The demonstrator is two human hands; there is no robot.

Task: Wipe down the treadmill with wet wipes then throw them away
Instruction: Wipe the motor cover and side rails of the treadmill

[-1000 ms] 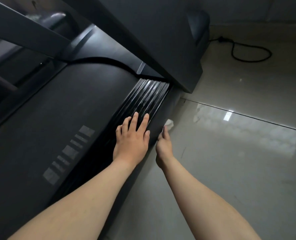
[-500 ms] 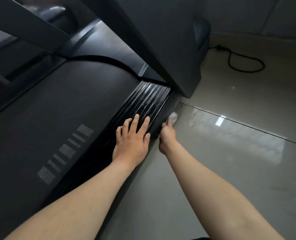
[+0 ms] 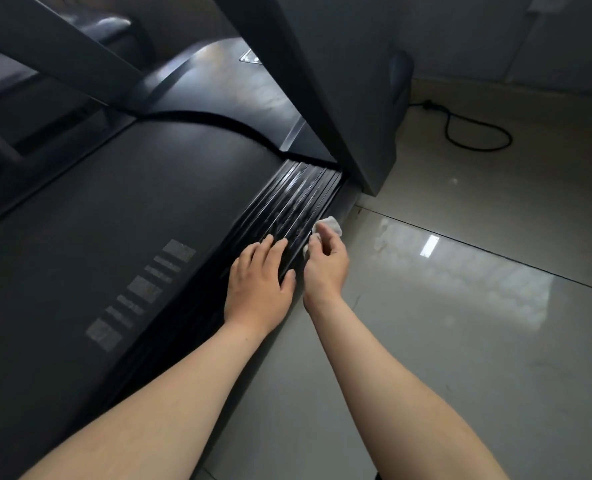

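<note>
The black treadmill (image 3: 121, 216) fills the left half of the head view, its ribbed side rail (image 3: 298, 202) running along the belt's right edge. My left hand (image 3: 258, 282) rests flat on that rail, fingers straight. Just to its right, my right hand (image 3: 325, 261) holds a white wet wipe (image 3: 329, 226) against the rail's outer edge. Part of the wipe sticks out beyond the fingertips; the rest is hidden under the hand.
The treadmill's dark upright (image 3: 325, 81) rises just beyond the hands. Glossy beige floor tiles (image 3: 461, 306) spread to the right. A black power cable (image 3: 478, 133) loops on the floor near the back wall.
My right hand has slid the wipe forward along the rail's outer edge and risen onto its top edge. The left hand has stayed on the rail. The view has tilted slightly.
</note>
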